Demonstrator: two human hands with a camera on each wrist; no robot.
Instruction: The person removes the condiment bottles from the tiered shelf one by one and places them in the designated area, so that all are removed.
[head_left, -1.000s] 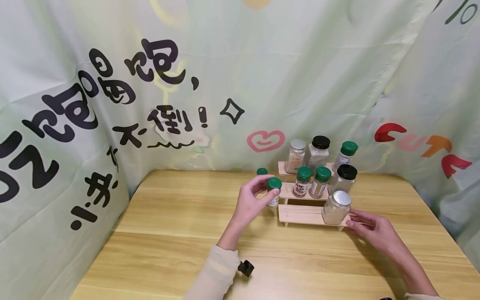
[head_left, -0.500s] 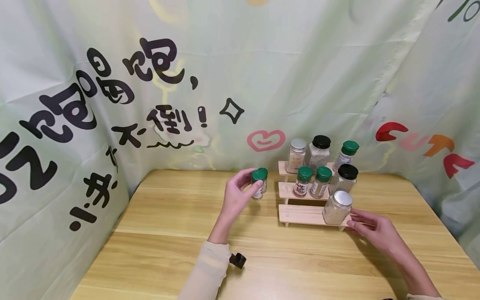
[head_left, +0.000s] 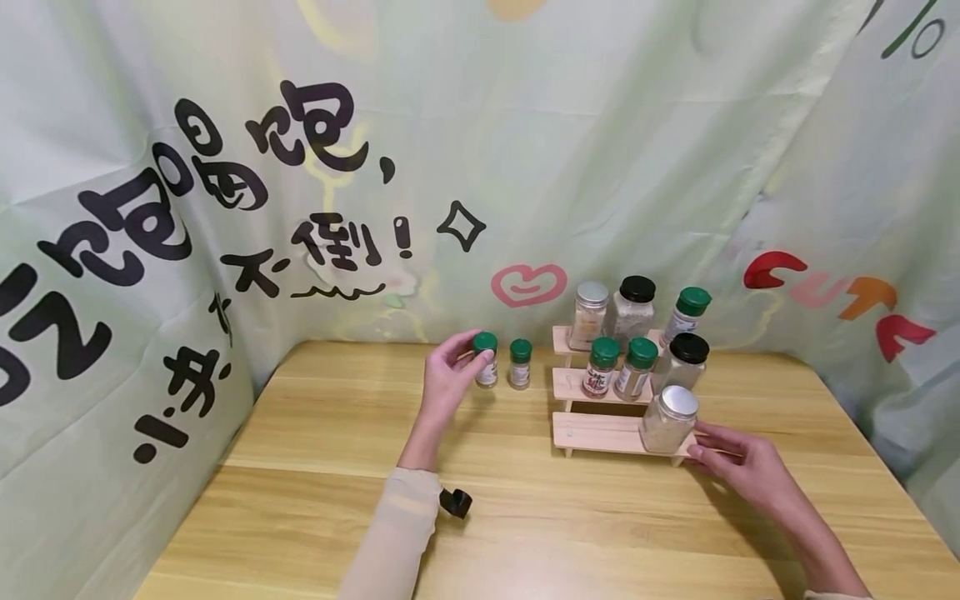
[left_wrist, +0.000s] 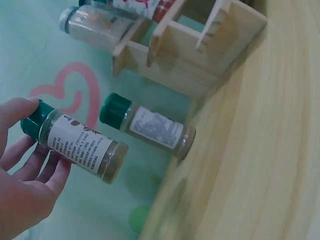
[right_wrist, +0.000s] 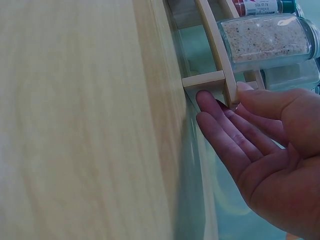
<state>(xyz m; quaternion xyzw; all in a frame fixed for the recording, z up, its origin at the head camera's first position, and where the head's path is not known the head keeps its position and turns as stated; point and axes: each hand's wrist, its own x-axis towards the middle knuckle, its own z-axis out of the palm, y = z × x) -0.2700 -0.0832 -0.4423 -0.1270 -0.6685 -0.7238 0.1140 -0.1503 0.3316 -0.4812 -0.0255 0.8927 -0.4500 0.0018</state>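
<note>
In my left hand (head_left: 444, 379) I hold a green-capped spice jar (left_wrist: 82, 142) by its cap, thumb and fingers around it. In the left wrist view its base appears a little above the table. Just right of it, a second green-capped spice jar (head_left: 520, 364) stands upright on the tabletop. My right hand (head_left: 750, 467) is at the right end of the lowest step of a wooden tiered rack (head_left: 596, 433). The thumb lies on the step's edge with the fingers beneath, pinching it. A silver-lidded glass jar (head_left: 669, 419) stands on that end of the step.
Two green-capped jars (head_left: 602, 367) and a black-lidded jar (head_left: 681, 362) stand on the middle step. The top step bears a silver-lidded jar (head_left: 589, 315), a black-lidded jar (head_left: 633, 308) and a green-capped jar (head_left: 687, 310). A printed curtain (head_left: 420, 125) hangs behind the wooden table (head_left: 315, 500).
My left hand has carried the green-capped spice jar leftward from beside the rack, past the standing jar to its left side. My right hand has stayed at the rack's end.
</note>
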